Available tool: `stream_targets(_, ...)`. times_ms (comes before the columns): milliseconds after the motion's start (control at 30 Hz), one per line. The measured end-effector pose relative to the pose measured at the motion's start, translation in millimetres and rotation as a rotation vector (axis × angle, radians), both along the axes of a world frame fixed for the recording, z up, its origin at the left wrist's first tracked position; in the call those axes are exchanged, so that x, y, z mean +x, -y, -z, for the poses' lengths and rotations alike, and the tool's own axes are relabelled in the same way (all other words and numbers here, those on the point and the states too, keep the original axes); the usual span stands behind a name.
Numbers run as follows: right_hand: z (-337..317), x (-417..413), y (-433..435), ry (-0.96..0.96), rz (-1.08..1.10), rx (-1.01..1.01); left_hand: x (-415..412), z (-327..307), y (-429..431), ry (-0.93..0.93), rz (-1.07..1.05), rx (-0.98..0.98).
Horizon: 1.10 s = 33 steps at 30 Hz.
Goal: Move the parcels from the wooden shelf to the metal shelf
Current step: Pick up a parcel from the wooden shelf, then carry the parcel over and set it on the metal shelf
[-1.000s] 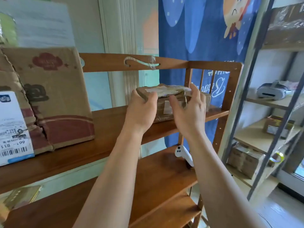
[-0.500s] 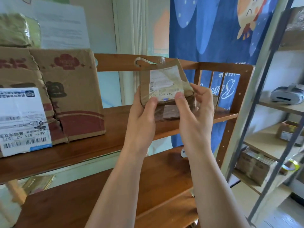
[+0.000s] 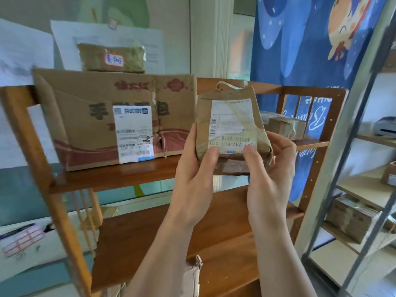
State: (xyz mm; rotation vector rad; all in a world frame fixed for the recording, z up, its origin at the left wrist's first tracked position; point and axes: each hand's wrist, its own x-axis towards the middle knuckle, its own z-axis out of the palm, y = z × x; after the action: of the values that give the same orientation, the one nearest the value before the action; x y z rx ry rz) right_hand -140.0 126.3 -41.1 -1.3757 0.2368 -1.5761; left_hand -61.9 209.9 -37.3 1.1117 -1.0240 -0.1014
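I hold a small brown taped parcel (image 3: 230, 123) with a white label, tilted up in front of the wooden shelf (image 3: 120, 176). My left hand (image 3: 192, 174) grips its left side, thumb on the label's lower edge. My right hand (image 3: 270, 170) grips its right side, thumb also on the label. A large worn carton (image 3: 90, 116) with a white label stands on the wooden shelf's top board, with a greenish-brown packet (image 3: 111, 57) on top of it. A small box (image 3: 287, 126) sits at the board's right end. The metal shelf (image 3: 334, 168) stands to the right.
The metal shelf holds taped boxes (image 3: 351, 217) on a lower board and a white device (image 3: 385, 125) higher up. Another cardboard box (image 3: 192, 275) shows low under my left arm. A blue cartoon curtain (image 3: 300, 50) hangs behind. Papers are stuck on the wall at left.
Both hands lifted the small parcel off the wooden shelf and tilted its label toward me. The view swung left, showing more of the large carton.
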Motion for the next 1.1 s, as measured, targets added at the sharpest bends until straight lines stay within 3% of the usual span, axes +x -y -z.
stream_targets(233, 26.7, 19.9, -175.0, 0.022, -0.206, 0.015, 15.2, 31.6, -186.3, -0.044, -0.187, -0.113)
stream_targets(433, 25.2, 63.9, -323.3, 0.047, -0.531, 0.186, 45.9, 36.3, -370.1, -0.179, -0.368, -0.187)
stream_targets(667, 25.2, 111.8, -487.0, 0.044, -0.887, 0.108, 48.9, 28.0, -546.5, -0.208, -0.761, -0.256)
stream_targets(767, 31.8, 123.6, -531.8, -0.006, -1.027, 0.178, 49.1, 31.0, -590.3, -0.207, -0.856, -0.321)
stream_targets(933, 45.1, 148.7, -566.0, -0.286, -1.355, 0.377, 64.3, 35.3, -617.3, -0.145, -0.941, -0.391)
stream_targets(1100, 42.1, 187.0, -576.6, -0.379, -1.44, 0.237, 93.5, 37.2, -643.4, -0.17, -0.94, -0.365)
